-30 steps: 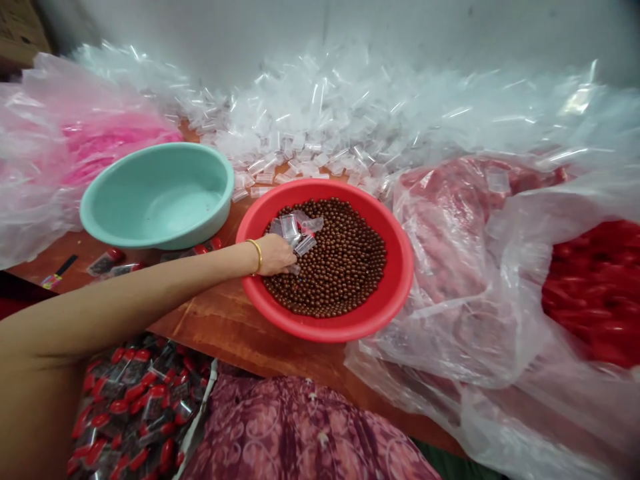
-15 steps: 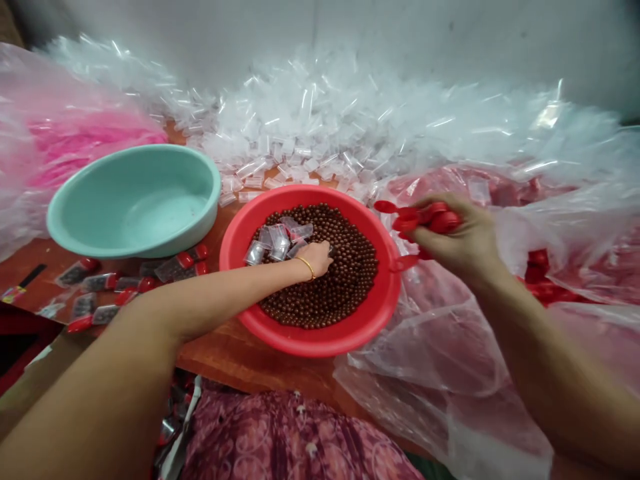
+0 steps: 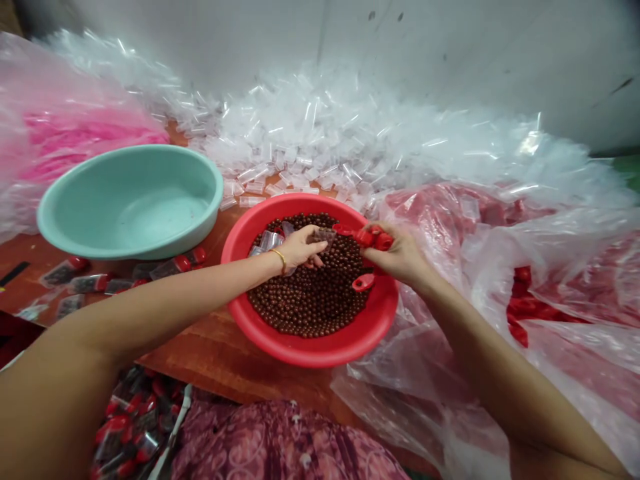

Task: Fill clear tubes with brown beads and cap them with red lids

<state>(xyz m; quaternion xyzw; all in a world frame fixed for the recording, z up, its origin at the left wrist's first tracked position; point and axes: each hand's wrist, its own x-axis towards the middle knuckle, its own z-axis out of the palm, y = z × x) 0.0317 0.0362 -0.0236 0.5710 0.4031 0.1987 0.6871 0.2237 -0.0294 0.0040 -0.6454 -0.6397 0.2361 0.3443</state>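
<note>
Both arms reach in from either side, and the two hands face each other over the red bowl (image 3: 313, 358), well apart from the bowl's near edge. The left arm stretches almost straight, gold bangle (image 3: 281, 261) at the wrist, palm side turned inward. Look at that left hand (image 3: 299, 251): thumb and fingers pinched together on one clear tube (image 3: 326, 236), dark with contents, held above the brown beads (image 3: 310, 303), its far end pointing at the other hand. The remaining fingers hang loosely curled beneath.

Across to the right hand (image 3: 400, 257), elbow bent, forearm angling up to the bowl's right edge, and here the fingers are clamped on a bunch of red caps (image 3: 373, 239). One cap pokes out toward the tube, near it but apart; a loose-looking cap (image 3: 363, 283) sits just below the grip, and whether the fingers touch it I can't tell.

Just behind the left hand, more clear tubes (image 3: 271, 241) lie on the beads. Farther left of that grip stands the green bowl (image 3: 130, 230); beyond both hands, a great heap of clear pieces (image 3: 320, 137).
</note>
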